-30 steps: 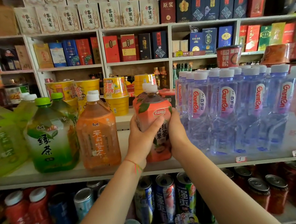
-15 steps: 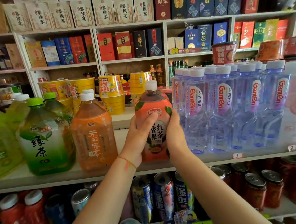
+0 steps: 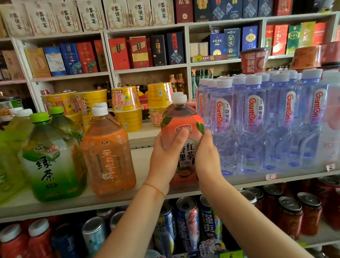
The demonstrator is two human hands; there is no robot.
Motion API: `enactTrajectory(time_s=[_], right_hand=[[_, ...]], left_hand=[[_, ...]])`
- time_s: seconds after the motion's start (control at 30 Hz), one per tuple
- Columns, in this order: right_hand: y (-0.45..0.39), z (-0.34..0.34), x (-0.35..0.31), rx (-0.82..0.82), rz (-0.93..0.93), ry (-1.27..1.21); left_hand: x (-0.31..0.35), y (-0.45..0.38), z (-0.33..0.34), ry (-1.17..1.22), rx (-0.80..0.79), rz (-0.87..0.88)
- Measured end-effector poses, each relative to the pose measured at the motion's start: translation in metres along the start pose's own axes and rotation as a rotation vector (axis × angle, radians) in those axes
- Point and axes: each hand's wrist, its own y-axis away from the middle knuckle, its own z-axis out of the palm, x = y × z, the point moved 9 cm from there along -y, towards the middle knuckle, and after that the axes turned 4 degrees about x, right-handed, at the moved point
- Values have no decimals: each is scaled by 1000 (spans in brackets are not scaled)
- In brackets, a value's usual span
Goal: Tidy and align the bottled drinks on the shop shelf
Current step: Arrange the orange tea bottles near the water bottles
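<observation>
red-labelled plastic tea bottle with a white cap stands on the white shelf, grasped by left hand and right hand from either side

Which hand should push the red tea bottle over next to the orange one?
Probably the right hand. It grips the red tea bottle on the side facing the water bottles, so it can push toward the orange bottle. The left hand sits in the gap between them.
</observation>
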Motion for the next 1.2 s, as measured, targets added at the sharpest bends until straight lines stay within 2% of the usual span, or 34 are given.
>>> enactTrajectory(time_s=[0.07,0.13,0.23,0.27,0.3,0.37,0.47,0.53,0.6,0.7,0.93,1.03,1.2], right_hand=[[9,0,-22,29,-213,9],[24,7,-48,38,-502,71],[55,31,-74,89,-921,242],[67,43,-76,82,-1008,281],[76,57,-74,34,-1056,301],[83,89,-59,-143,-1001,332],[71,128,-18,-358,-591,370],[63,144,5,-418,-380,359],[55,150,14,-413,-365,443],[50,152,18,-390,-344,440],[42,139,13,-220,-383,354],[42,126,12,-149,-403,366],[46,123,13,-149,-386,390]], left_hand=[[8,8,-6,-103,8,38],[31,23,-20,-267,98,221],[82,57,-69,-529,472,726],[86,62,-86,-559,565,809],[85,61,-105,-534,613,809],[76,51,-139,-383,615,648],[48,33,-164,-214,501,276],[27,22,-173,-121,431,81],[11,16,-175,-33,353,-22],[-2,15,-178,-3,296,-64],[4,17,-155,-7,129,-9],[-12,15,-154,143,31,-167],[-9,-10,-188,84,230,-129]])
